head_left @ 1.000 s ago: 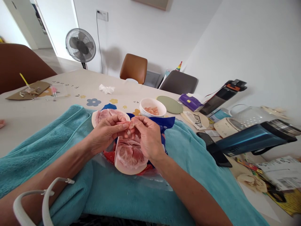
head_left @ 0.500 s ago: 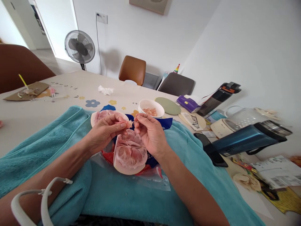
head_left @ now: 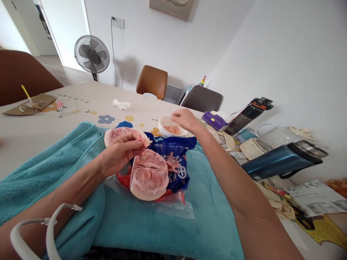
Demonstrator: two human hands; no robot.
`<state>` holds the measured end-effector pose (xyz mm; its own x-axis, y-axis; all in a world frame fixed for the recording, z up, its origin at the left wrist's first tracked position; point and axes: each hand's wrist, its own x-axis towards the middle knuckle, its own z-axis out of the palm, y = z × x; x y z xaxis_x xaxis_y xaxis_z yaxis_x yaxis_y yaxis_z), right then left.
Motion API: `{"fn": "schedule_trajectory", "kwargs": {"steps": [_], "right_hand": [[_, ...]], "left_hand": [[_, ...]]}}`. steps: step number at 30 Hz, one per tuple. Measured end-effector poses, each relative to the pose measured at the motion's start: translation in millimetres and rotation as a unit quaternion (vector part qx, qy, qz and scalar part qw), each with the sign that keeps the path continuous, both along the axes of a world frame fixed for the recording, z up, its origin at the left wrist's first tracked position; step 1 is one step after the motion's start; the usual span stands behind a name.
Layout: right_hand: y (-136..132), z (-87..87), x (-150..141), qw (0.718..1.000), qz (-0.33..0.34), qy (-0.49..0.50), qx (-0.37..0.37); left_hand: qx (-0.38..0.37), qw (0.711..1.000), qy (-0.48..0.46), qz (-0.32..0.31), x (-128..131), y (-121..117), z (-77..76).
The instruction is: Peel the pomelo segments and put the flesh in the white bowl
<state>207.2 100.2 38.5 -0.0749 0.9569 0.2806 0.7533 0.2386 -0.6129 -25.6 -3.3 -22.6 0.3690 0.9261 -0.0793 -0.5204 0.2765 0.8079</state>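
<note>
So my right hand [head_left: 184,118] has swung away from the pink fruit piece [head_left: 148,142] to the bowl [head_left: 164,122], over its rim, fingers curled; can't tell if it's gripping anything. My left hand [head_left: 120,151] still pinches that piece near the cut citrus half [head_left: 149,177]. Blue bag [head_left: 162,145] crowds the bowl's near edge, purple pack [head_left: 215,121] to the right, open tabletop [head_left: 141,108] left.
</note>
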Motion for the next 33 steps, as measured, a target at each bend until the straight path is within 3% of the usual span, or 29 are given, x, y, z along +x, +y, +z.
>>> {"fn": "schedule_trajectory", "kwargs": {"steps": [2,7,12,16,19,21,23,25,28,33], "right_hand": [[3.3,-4.3,3.3,0.998,0.007,-0.055,-0.042],[1.9,-1.6,3.5,0.996,-0.028,-0.075,-0.037],[0.1,3.1,4.1,0.988,-0.067,-0.106,0.088],[-1.3,2.7,6.2,0.977,-0.046,-0.209,0.006],[-10.7,4.2,1.0,0.986,-0.05,-0.152,0.047],[-24.7,3.9,-8.3,0.997,0.006,-0.032,0.076],[-44.0,1.6,-21.3,0.991,0.101,0.086,0.029],[-64.2,-1.7,-34.7,0.973,0.19,0.132,-0.021],[-86.0,-5.4,-49.3,0.962,0.256,0.095,-0.015],[-92.6,-8.1,-56.0,0.961,0.273,-0.007,0.039]], "left_hand": [[-0.008,1.0,-0.009,-0.011,-0.7,1.1,0.3],[-0.017,0.999,-0.012,-0.029,-1.4,1.9,1.9],[-0.008,1.0,-0.011,-0.019,-0.2,1.8,1.3],[0.001,1.0,0.0,-0.009,0.6,1.5,-1.0],[0.018,1.0,0.019,0.008,0.7,1.0,-2.8],[0.036,0.999,0.032,0.017,1.0,0.5,-3.4],[0.046,0.998,0.044,0.028,1.6,0.0,-3.3],[0.049,0.996,0.054,0.044,2.4,-0.6,-2.9],[0.057,0.994,0.07,0.061,3.3,-1.3,-2.7],[0.067,0.992,0.092,0.061,3.0,-1.4,-4.7]]}}
